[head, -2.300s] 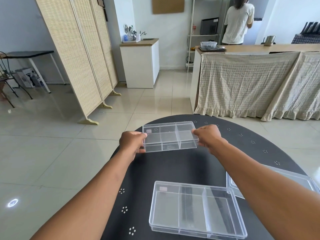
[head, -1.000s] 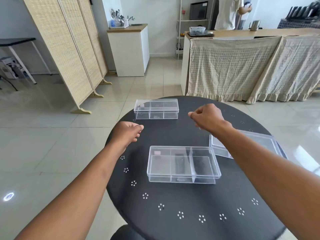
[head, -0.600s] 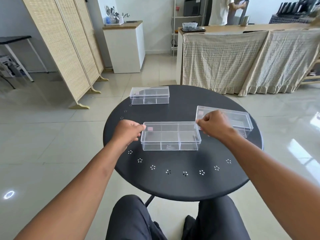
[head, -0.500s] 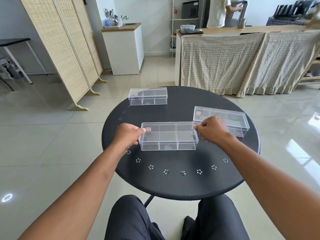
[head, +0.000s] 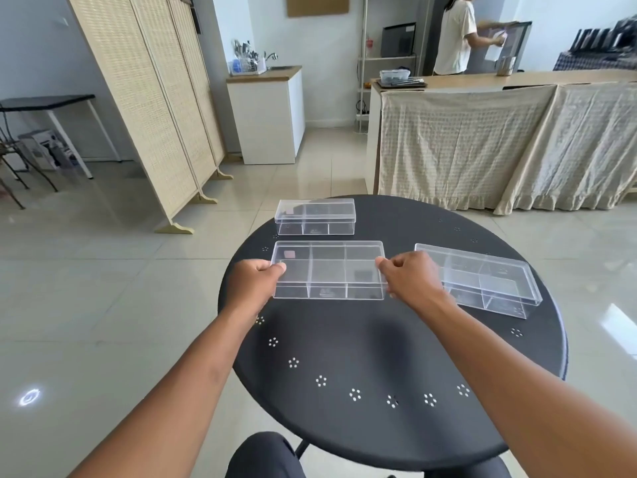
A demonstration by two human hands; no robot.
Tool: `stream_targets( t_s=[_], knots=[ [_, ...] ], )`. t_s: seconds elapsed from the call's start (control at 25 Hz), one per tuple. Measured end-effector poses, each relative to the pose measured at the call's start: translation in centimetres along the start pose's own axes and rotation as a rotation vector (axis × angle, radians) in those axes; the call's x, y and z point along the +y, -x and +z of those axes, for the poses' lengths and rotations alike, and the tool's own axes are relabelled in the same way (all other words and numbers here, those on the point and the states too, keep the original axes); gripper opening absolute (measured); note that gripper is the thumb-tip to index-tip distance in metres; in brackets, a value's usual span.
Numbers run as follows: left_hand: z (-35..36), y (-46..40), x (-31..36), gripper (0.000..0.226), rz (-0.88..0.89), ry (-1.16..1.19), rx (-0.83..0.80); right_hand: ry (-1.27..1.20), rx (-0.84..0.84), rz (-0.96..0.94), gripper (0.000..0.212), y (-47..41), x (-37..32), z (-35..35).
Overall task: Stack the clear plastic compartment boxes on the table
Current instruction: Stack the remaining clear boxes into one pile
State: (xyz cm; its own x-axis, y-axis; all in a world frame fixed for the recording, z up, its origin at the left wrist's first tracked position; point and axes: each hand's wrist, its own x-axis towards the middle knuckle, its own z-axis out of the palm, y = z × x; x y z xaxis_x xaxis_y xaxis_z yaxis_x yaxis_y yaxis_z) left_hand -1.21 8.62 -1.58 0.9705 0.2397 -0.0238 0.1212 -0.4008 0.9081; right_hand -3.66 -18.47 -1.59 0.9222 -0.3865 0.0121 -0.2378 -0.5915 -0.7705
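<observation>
A clear compartment box [head: 329,270] is gripped at its short ends by the left hand [head: 253,283] and right hand [head: 410,279] over the round black table [head: 379,357]; a second box [head: 315,216] lies just behind, a third [head: 482,279] to the right

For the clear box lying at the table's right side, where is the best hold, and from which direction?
Take the right box by its two short end walls, one hand from each end. It is long, shallow and closed, lying flat and skewed, so the ends give opposed faces and level carrying.
</observation>
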Motion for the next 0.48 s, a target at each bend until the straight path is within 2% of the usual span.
stream_targets(
  t_s=[0.24,0.48],
  knots=[
    [0.2,-6.6,1.7,0.025,0.009,0.001,0.064,-0.029,0.047,-0.013,0.045,-5.7,-3.0,3.1],
    [2.1,-11.3,0.8,0.023,-0.073,0.031,0.023,-0.028,0.012,0.038,0.042,-9.9,-3.2,5.0]
  ],
)
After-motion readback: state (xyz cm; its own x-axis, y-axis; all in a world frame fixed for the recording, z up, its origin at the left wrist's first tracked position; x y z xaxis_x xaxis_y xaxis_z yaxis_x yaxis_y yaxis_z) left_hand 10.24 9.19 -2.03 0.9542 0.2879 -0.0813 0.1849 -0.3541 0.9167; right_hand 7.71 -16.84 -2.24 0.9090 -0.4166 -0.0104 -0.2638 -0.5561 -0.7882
